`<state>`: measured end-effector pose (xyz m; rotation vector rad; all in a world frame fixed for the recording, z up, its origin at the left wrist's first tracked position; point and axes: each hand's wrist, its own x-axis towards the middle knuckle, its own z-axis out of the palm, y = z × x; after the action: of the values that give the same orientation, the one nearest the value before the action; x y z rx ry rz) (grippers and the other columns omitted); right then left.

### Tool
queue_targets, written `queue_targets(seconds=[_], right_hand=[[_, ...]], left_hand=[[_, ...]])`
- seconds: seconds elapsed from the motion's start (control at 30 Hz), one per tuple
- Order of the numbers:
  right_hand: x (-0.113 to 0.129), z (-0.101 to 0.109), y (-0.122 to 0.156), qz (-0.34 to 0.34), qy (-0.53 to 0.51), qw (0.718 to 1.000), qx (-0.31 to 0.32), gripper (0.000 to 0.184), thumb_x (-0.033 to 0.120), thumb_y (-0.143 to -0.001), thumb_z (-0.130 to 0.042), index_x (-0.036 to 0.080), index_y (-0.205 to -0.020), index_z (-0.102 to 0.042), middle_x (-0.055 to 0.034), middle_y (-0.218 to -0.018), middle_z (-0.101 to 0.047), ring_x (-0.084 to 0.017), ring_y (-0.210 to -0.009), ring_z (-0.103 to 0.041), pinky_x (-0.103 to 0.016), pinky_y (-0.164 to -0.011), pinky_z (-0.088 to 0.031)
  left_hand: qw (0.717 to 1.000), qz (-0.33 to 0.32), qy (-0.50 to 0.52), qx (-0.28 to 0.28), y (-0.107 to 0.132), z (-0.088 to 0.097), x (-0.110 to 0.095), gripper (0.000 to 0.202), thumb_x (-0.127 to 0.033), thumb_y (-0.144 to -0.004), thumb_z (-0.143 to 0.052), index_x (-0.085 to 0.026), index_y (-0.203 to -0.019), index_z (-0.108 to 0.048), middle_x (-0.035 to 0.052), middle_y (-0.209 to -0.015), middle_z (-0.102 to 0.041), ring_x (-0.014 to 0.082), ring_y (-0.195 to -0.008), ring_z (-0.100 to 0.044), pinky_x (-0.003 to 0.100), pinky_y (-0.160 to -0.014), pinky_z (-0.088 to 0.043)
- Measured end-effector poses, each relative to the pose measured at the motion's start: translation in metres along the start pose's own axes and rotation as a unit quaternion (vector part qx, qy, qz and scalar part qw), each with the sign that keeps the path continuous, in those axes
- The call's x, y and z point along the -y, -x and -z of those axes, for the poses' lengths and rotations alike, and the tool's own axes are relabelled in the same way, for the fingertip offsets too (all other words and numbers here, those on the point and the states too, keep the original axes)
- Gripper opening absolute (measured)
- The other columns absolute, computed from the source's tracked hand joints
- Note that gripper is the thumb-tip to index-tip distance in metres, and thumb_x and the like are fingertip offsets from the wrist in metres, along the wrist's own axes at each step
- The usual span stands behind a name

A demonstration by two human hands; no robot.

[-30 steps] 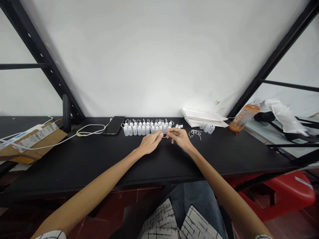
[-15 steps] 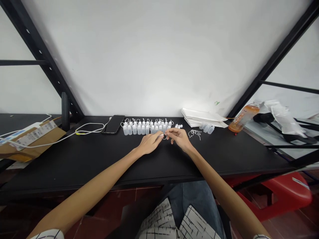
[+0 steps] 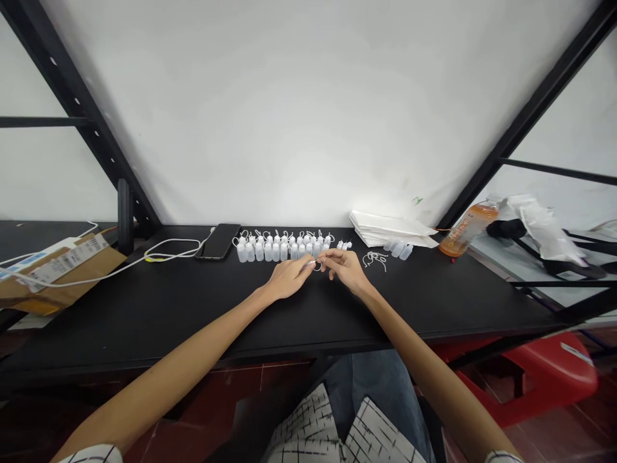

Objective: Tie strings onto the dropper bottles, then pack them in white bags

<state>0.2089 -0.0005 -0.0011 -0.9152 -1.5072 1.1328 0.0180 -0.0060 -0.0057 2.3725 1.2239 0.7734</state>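
Note:
My left hand (image 3: 289,278) and my right hand (image 3: 346,267) meet over the middle of the black table, fingertips almost touching. Both are closed in a pinch on a small white bottle cap with a thin looped strap (image 3: 318,266); fingers hide most of it. Right behind them stand rows of small translucent dropper bottles (image 3: 268,251), upright, with white tops and looped straps. Several loose white needle tips (image 3: 344,245) stand beyond my right hand. To its right lie a little heap of loose white straps (image 3: 376,258) and a few topless bottles (image 3: 401,249).
Flat white packets (image 3: 388,226) are stacked against the wall. An orange drink bottle (image 3: 465,233) leans at the right near the rack post. On the left are a black phone (image 3: 218,242), a white cable (image 3: 166,256) and a cardboard parcel (image 3: 72,270). A red stool (image 3: 554,373) stands below.
Both hands stay pinched together in the same place, with only slight finger movement. The view has shifted a little; nothing on the table has visibly moved.

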Motion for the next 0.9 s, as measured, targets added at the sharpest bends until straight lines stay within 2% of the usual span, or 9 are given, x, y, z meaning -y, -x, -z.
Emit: queue_targets(seconds=[0.53, 0.9], right_hand=[[-0.0039, 0.0014, -0.0004, 0.001, 0.015, 1.0, 0.002, 0.033, 0.044, -0.07, -0.075, 0.013, -0.082, -0.07, -0.0039, -0.065, -0.063, -0.015, -0.059, -0.059, -0.021, -0.04, -0.043], [-0.0031, 0.0005, 0.0004, 0.009, 0.045, 0.999, 0.002, 0.034, 0.045, -0.071, -0.073, 0.013, -0.082, -0.07, -0.0031, -0.062, -0.062, -0.014, -0.056, -0.058, -0.021, -0.04, -0.042]], left_hand=[[1.0, -0.007, -0.019, -0.005, 0.0, -0.0017, 0.0008, 0.031, -0.039, -0.1, -0.033, -0.025, -0.099, -0.061, -0.0009, -0.061, -0.056, 0.0199, -0.06, -0.056, 0.026, -0.059, -0.03], [0.996, 0.001, -0.083, 0.034, 0.0005, 0.004, -0.0069, 0.038, -0.042, -0.101, -0.026, -0.022, -0.104, -0.057, 0.0, -0.07, -0.062, 0.0199, -0.068, -0.061, 0.026, -0.062, -0.037]])
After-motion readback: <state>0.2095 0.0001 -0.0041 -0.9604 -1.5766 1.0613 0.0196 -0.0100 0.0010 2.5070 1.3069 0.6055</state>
